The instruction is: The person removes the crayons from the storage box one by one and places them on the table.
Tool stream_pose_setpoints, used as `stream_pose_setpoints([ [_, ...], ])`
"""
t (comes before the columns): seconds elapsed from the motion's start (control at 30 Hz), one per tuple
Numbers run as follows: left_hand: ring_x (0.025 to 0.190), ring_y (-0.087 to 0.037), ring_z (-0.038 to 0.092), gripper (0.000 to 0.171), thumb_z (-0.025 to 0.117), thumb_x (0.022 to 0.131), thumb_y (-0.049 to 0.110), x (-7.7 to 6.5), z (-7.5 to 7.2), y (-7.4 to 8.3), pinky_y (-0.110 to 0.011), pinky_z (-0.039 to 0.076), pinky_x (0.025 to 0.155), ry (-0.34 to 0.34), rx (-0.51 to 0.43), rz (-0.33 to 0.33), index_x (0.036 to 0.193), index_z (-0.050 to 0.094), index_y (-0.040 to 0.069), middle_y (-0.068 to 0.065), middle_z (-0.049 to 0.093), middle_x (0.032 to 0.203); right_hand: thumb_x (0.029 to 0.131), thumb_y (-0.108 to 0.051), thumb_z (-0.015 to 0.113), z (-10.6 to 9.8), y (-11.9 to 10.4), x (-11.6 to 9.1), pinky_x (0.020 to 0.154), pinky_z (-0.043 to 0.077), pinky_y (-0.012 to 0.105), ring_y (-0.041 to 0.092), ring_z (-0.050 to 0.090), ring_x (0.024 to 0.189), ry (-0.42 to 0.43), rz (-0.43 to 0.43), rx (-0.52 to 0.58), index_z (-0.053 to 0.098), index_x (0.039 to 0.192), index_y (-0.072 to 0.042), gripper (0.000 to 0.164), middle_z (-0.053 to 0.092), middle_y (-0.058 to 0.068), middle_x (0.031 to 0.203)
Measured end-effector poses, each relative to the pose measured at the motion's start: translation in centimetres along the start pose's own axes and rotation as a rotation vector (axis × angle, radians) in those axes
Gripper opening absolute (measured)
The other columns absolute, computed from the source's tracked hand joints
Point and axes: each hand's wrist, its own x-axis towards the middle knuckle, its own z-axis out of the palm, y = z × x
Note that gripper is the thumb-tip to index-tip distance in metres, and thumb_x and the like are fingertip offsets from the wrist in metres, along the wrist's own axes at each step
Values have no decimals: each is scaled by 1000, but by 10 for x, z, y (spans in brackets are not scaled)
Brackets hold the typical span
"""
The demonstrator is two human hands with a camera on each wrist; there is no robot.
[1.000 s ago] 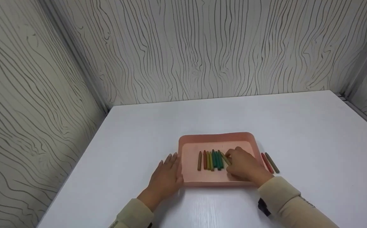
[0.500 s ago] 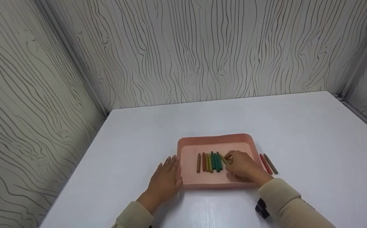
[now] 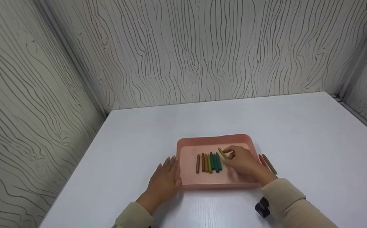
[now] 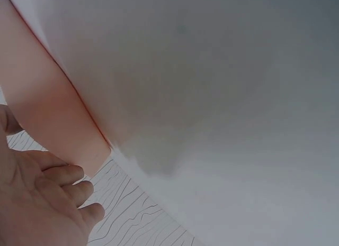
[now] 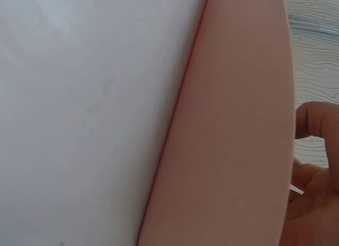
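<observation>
My right hand (image 3: 242,161) pinches a yellowish-olive crayon (image 3: 222,154) between thumb and fingers, tilted, over the right half of a pink tray (image 3: 188,148). In the tray lies a row of crayons: a brown one (image 3: 198,163) set apart at the left, then a red one (image 3: 203,162), yellowish ones (image 3: 209,164) and green ones (image 3: 216,162). My left hand (image 3: 163,181) rests with extended fingers against the tray's left side. In the left wrist view its fingers touch the tray wall (image 4: 53,92). The tray wall (image 5: 228,119) partly hides my right hand in the right wrist view.
Just right of the tray, a red crayon (image 3: 261,160) and an olive-brown crayon (image 3: 269,163) lie on the white table (image 3: 313,142). My right forearm passes over the tray's near right corner. Wood-patterned panels (image 3: 183,50) enclose the table at the back and sides.
My right hand has raised the olive crayon off the right end of the row, up and slightly away. My left hand stays at the tray's side; the camera view shifts slightly.
</observation>
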Motion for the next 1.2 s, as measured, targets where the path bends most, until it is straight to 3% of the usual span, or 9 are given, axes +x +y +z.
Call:
stream_pose_setpoints([
  [0.2, 126, -27, 19, 54, 38, 87, 26, 1, 2, -1, -44, 17, 98, -7, 3, -11, 133, 28, 1, -10, 25, 138, 76, -10, 60, -11, -1, -2, 54, 40, 28, 17, 49, 68, 23, -24, 10, 55, 111, -10, 35, 55, 4, 85],
  [0.5, 125, -27, 21, 53, 39, 87, 26, 0, 1, 0, -44, 20, 98, 6, 23, 1, 132, 30, 0, -11, 27, 137, 76, -8, 56, -34, 3, -8, 50, 42, 29, 19, 50, 65, 50, -83, 31, 51, 116, -5, 40, 54, 9, 86],
  [0.9, 124, -28, 23, 53, 41, 86, 25, 0, 2, -1, -45, 21, 97, 26, 24, 14, 131, 32, -1, -12, 28, 136, 79, -9, 53, -64, 19, -17, 54, 44, 29, 24, 54, 75, 79, -40, 22, 47, 121, -5, 43, 54, 13, 96],
  [1.2, 124, -28, 22, 53, 40, 87, 25, 0, 5, -2, -45, 21, 97, 25, 30, 15, 132, 31, -1, -12, 28, 136, 79, -13, 55, -83, 43, -25, 55, 42, 29, 20, 51, 72, 111, -21, -31, 48, 119, -3, 42, 55, 12, 92],
])
